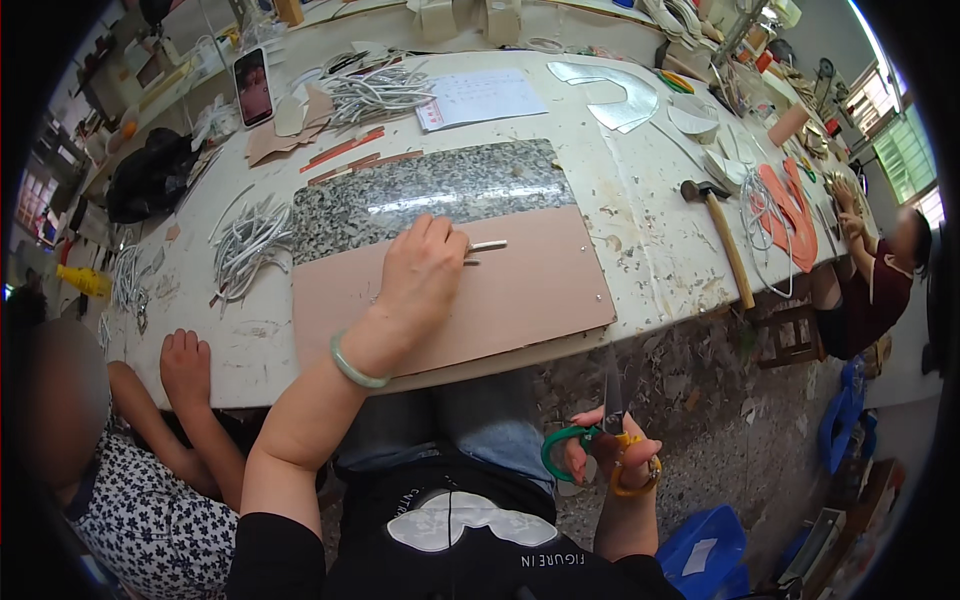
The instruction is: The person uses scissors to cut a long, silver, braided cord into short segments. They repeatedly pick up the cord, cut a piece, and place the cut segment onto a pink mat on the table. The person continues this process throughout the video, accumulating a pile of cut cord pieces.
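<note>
My left hand (425,262), a pale green bangle on its wrist, is closed over a tan board (530,290) with its fingers drawn together. A short, thin silver strip (489,245) sticks out to the right from under those fingers; its other end is hidden by the hand. Off the table's near edge, my right hand (638,458) holds scissors (614,390) with one green and one orange handle loop. Their blades point away from me. The tan board lies on a speckled stone slab (430,185).
Bundles of silver strips (252,248) lie left of the slab; more (375,95) lie behind it. A hammer (722,240) and coral pieces (790,220) are to the right. A phone (253,88) stands at back left. Beside me on the left, another person's hand (186,362) rests on the table.
</note>
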The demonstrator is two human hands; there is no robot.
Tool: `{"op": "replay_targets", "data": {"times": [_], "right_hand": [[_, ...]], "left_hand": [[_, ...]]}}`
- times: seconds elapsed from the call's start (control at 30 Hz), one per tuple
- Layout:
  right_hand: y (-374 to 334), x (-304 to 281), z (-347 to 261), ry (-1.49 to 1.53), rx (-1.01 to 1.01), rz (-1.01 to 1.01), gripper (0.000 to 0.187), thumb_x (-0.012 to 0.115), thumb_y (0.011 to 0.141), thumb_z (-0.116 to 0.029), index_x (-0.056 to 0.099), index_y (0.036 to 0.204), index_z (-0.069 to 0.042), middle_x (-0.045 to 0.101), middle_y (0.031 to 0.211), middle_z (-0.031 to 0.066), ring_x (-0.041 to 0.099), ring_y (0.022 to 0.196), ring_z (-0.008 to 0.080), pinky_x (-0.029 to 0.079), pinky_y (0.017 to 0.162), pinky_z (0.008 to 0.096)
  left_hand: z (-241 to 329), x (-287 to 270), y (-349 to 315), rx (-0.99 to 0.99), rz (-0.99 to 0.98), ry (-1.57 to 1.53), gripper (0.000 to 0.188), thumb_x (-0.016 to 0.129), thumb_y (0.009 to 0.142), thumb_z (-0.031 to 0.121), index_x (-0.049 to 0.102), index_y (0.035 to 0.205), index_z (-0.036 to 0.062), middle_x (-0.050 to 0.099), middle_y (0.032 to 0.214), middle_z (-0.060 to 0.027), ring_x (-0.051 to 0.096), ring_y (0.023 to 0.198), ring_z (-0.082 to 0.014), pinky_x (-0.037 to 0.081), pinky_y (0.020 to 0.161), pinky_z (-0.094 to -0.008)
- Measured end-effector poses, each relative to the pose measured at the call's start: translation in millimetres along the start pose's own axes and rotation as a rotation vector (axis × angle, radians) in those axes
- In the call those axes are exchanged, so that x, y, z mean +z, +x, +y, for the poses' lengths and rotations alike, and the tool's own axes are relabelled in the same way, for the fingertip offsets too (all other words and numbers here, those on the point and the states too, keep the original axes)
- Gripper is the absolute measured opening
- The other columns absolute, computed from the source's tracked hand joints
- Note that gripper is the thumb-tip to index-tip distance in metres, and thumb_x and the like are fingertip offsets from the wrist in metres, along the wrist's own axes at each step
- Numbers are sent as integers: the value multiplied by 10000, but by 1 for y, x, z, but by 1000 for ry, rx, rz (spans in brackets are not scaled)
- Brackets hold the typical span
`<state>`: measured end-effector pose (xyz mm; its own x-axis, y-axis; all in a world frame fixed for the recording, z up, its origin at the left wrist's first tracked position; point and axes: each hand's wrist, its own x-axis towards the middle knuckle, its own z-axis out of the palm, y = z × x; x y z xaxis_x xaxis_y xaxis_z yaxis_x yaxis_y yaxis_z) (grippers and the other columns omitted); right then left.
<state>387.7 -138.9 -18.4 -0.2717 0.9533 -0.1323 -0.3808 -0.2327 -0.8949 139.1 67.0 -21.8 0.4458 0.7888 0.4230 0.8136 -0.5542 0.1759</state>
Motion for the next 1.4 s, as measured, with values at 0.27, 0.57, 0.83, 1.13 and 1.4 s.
{"op": "replay_targets", "data": {"times": [0.27,0.57,0.83,1.13,1.4], "right_hand": [[30,9,-14,-442,-270,277,777,852,612,-416,554,1194,3,605,772,39,574,707,83,435,608,193],[69,29,-45,-1369,-707,274,770,887,502,-201,574,1177,-2,552,841,86,550,727,224,459,594,315],[70,23,-34,-1465,-785,223,723,866,516,-215,599,1153,-2,511,801,66,510,684,212,424,560,306],[69,24,-38,-1462,-725,151,711,856,545,-262,599,1158,-12,506,793,63,499,675,216,418,568,313],[66,24,-42,-1478,-698,121,698,851,565,-294,602,1157,-21,503,786,63,497,669,221,417,566,312]], "left_hand": [[18,-58,3,-210,312,-444,131,602,871,58,636,966,-24,621,884,-106,619,707,-206,492,624,-294],[57,-75,-50,-669,-295,-1821,316,514,950,87,546,1230,-57,562,852,-46,540,647,-77,450,544,-186],[57,-70,-70,-732,-356,-1996,317,478,960,64,511,1235,-90,610,844,-98,607,720,-132,482,591,-215],[61,-72,-74,-710,-267,-1853,275,521,939,41,557,1181,-85,618,925,-121,641,760,-166,497,620,-220],[72,-75,-77,-640,-198,-1711,246,522,937,28,578,1153,-74,595,949,-98,637,746,-142,487,602,-210]]}}
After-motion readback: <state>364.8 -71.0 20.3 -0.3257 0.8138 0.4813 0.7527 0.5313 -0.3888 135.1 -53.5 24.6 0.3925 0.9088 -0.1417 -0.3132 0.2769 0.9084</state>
